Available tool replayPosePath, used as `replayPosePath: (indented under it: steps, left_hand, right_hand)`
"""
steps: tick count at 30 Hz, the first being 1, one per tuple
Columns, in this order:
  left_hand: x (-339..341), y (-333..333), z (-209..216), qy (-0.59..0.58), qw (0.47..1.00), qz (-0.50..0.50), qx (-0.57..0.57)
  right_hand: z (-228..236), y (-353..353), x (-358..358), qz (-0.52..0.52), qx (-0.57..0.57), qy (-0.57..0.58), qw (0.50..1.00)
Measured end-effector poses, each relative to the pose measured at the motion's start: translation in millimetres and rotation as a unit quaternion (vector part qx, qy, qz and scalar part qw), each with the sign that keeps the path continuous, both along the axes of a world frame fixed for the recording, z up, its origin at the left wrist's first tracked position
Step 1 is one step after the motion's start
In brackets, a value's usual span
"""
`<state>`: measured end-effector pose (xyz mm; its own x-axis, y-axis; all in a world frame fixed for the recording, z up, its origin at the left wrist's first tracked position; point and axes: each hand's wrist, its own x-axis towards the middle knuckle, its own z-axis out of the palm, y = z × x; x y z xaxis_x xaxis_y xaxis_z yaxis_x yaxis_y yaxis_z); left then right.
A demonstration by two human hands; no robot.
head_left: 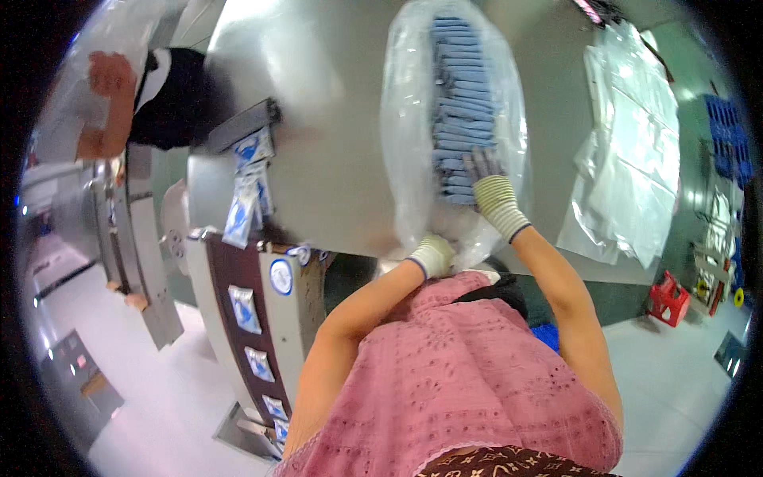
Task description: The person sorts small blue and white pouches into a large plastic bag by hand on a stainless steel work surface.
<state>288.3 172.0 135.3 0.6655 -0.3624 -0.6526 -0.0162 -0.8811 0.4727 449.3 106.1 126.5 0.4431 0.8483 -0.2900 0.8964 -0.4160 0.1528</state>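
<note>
A long clear plastic bag (409, 103) lies on the metal table (318, 175), with a row of blue packets (465, 103) standing closely packed inside it. My right hand (491, 183), in a striped knit glove with grey fingers, rests fingers outstretched against the near right side of that row. At the bag's near end, close to my body, my left hand (435, 253) is closed on the gathered plastic, its fingertips partly hidden. It wears a pale glove too.
Flat clear bags (632, 143) are stacked at the table's right. On the left, a dark conveyor belt (253, 334) carries white-and-blue packets (245, 308) up to the table, where several more packets (246, 199) lie heaped. A co-worker's arm (111, 103) shows far left; a red basket (669, 300) stands right.
</note>
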Motion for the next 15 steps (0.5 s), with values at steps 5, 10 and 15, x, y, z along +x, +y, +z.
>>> replayPosePath:
  steps: [5,10,15]
  left_hand:
    - [-19.8,12.0,13.7,-0.218,0.971,0.079,-0.050]
    - [-74.5,151.9,93.3,-0.303,0.907,0.292,0.007]
    - [-275.9,268.7,46.4,-0.198,0.721,0.614,0.251]
  right_hand:
    - [-4.9,-6.4,3.1,0.004,0.034,0.036,0.999]
    - [15.9,-3.1,-2.3,-0.051,-0.032,0.077,0.995]
    - [12.8,-4.5,-4.7,-0.039,-0.011,0.057,0.998]
